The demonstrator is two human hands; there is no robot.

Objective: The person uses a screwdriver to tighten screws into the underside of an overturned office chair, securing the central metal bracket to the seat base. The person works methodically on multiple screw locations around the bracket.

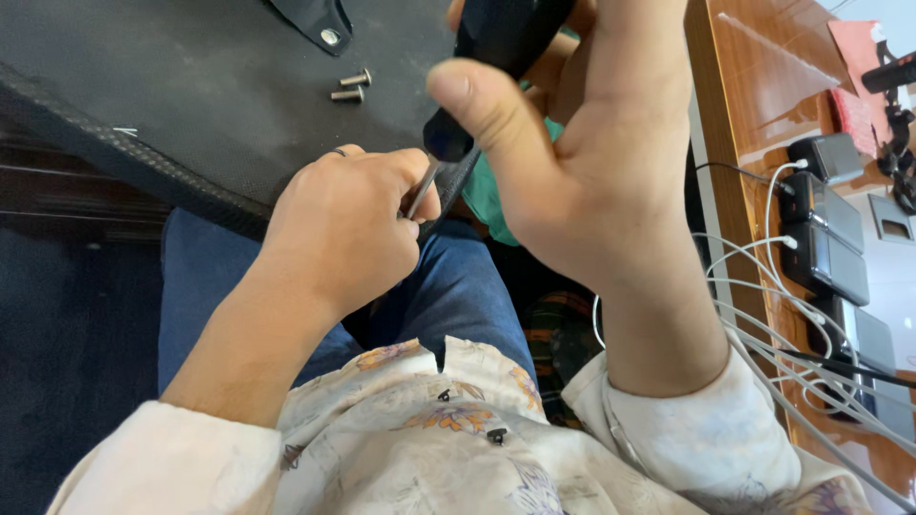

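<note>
A glossy wooden desk (754,105) on the right carries dark boxy devices (825,253) and white cables (763,334).

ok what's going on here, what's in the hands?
A seated person is working over their lap with a screwdriver. The right hand grips its dark handle, thumb along it; the left hand is closed around the metal shaft near the tip, so whatever the tip meets is hidden. Two loose screws lie on the black panel just above the hands. Chargers and white cables sit on the wooden table at right.

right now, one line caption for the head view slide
Right hand grips a black screwdriver; left hand pinches its shaft beside two loose screws.
</note>
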